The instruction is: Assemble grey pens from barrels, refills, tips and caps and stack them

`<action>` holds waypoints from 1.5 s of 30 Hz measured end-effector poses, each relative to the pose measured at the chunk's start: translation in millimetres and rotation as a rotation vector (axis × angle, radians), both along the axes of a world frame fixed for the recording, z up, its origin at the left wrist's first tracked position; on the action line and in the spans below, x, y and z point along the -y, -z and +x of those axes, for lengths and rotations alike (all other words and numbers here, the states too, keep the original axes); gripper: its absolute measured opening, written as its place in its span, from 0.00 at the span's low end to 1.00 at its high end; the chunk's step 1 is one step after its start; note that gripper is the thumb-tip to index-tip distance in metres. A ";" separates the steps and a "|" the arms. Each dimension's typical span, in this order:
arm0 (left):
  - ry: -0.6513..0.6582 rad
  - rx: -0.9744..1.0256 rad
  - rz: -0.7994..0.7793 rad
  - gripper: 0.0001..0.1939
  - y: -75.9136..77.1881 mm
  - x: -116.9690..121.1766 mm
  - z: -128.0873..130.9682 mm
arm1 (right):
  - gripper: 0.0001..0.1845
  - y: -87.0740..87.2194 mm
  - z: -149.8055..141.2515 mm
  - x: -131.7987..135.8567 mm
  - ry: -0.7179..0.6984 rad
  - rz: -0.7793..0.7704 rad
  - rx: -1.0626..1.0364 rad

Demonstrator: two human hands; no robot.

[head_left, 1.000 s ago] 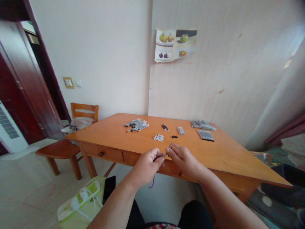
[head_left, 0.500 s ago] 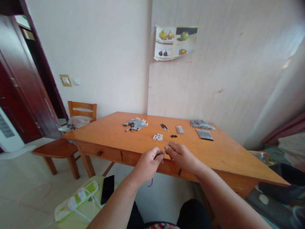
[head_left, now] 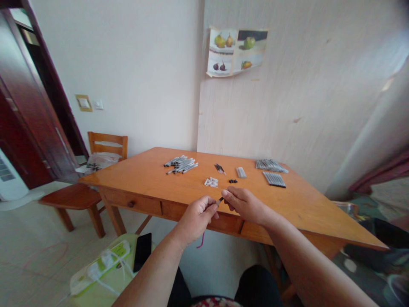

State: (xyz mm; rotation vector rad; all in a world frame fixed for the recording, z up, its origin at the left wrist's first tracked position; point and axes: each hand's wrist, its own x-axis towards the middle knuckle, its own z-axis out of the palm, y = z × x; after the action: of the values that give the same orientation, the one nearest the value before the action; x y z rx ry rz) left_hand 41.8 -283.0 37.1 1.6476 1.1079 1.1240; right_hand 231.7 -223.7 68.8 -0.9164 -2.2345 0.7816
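A slim grey pen piece with a black end (head_left: 219, 202) pokes from the left hand (head_left: 200, 213) towards the right hand (head_left: 244, 205), near the front edge of the orange-brown wooden table (head_left: 150, 179). Half a second ago I could make out only its grey part; now the black end shows. The left thumb and fingers pinch it; the right ones curl narrowly, whether touching its tip I can't tell.

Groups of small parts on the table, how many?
7: pens at left; thin sticks, pale tubes, white pieces and black bits mid-way; grey bundle back right, grey row nearer. Others may be hidden.
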 end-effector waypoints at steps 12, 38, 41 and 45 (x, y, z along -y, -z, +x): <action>0.025 0.018 0.004 0.13 2.0 0.5 0.9 | 0.18 -3.0 2.9 3.1 -0.109 -0.166 -0.048; -0.047 0.304 -0.065 0.14 25.5 -19.6 0.7 | 0.14 12.9 24.4 -35.2 0.098 -0.447 -0.535; -0.081 0.375 -0.052 0.15 33.1 -32.0 -1.0 | 0.14 21.8 38.9 -57.3 0.244 -0.439 -0.592; -0.089 0.482 -0.034 0.16 39.5 -51.1 -2.2 | 0.12 34.1 50.7 -83.5 0.400 -0.314 -0.496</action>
State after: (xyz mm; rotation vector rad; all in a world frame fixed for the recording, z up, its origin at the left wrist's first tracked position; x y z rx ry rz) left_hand 39.6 -232.0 -2.4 1.2171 0.8823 1.4548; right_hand 282.5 -140.2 34.7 -1.1244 -1.4671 1.0468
